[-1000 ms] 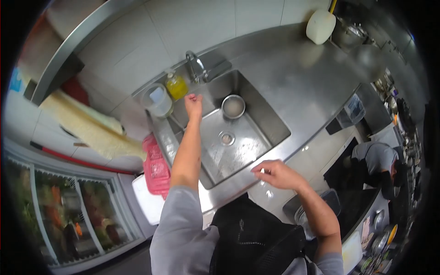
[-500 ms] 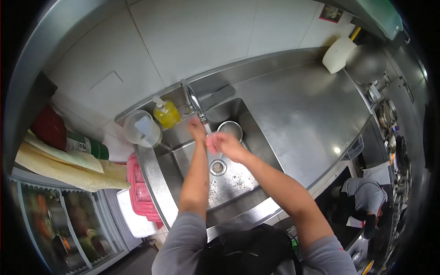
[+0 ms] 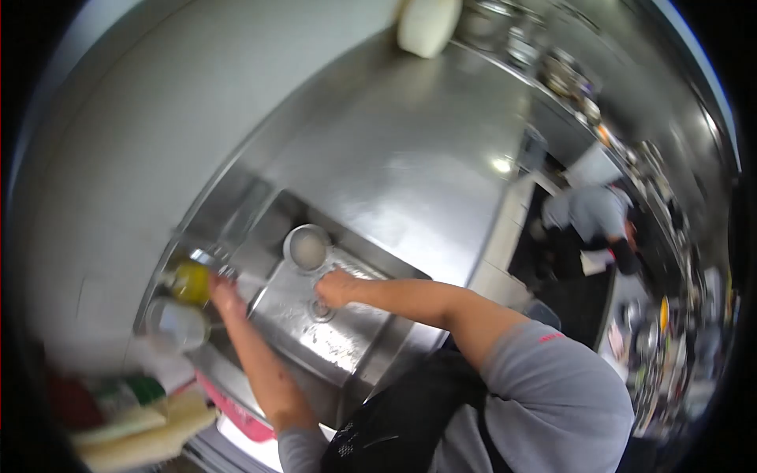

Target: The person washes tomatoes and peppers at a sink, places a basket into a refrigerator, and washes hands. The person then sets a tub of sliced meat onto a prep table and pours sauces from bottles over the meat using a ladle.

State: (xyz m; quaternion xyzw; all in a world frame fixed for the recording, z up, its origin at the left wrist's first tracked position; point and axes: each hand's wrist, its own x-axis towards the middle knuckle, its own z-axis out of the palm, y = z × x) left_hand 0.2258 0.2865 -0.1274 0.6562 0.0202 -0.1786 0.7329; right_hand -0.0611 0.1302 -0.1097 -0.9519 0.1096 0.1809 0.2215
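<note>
My left hand [image 3: 229, 299] reaches to the base of the chrome faucet [image 3: 211, 258], close beside a pump bottle of yellow liquid [image 3: 189, 282]. Motion blur smears its fingers, so contact with the tap is unclear. Over the steel sink [image 3: 296, 339], my right hand [image 3: 336, 289] is closed, fingers curled down above the drain [image 3: 321, 310]. What it holds, if anything, is hidden. Just behind it in the sink stands a round metal pot [image 3: 307, 247] with cloudy contents.
A translucent plastic tub [image 3: 177, 324] stands left of the sink. The steel counter [image 3: 378, 150] runs off to the right, with a white container [image 3: 428, 27] at its far end. A co-worker [image 3: 587, 217] bends over at the right. Yellow cloths [image 3: 146, 433] hang at lower left.
The view has turned and shifted right. My hands, together under the faucet before, are now apart: the left by the tap base, the right lower over the sink.
</note>
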